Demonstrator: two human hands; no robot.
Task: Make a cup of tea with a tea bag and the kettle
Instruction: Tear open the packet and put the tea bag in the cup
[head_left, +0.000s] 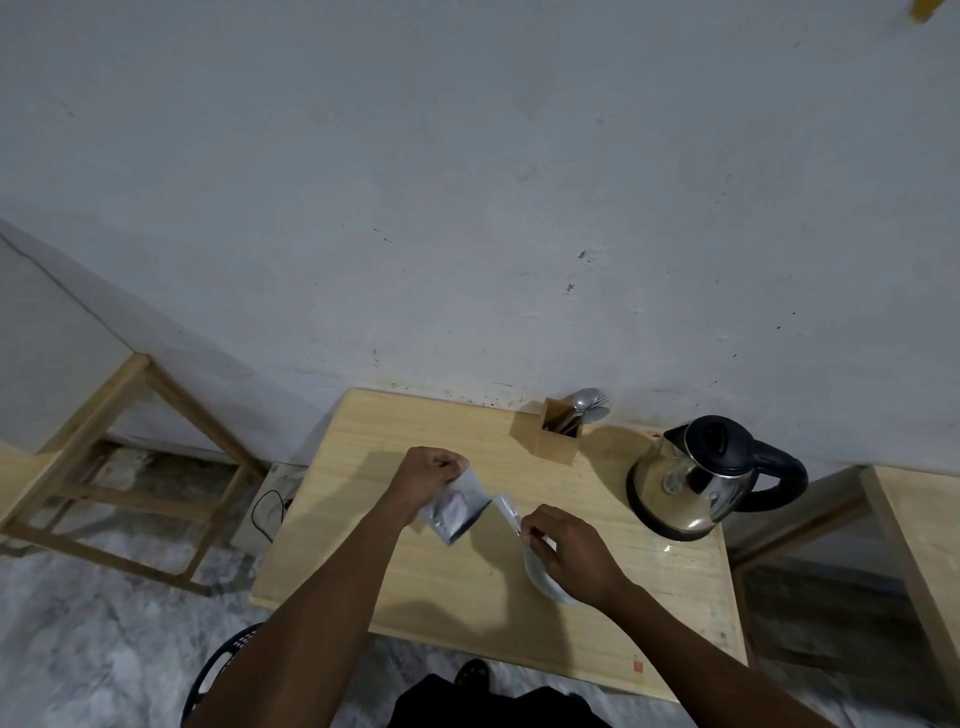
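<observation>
Fingers of the left hand (431, 475) pinched the sachet (457, 514) above the tabletop (441, 582); the right hand (563, 551) pinched its torn strip (506, 512), just right, over the cup (540, 577).

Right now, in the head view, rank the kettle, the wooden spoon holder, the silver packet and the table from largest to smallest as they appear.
1. Table, far the largest.
2. Kettle.
3. Wooden spoon holder and silver packet: they look about alike, and the packet, pinched by the left hand and right hand, is held nearer the camera, so I will not rank them.
</observation>
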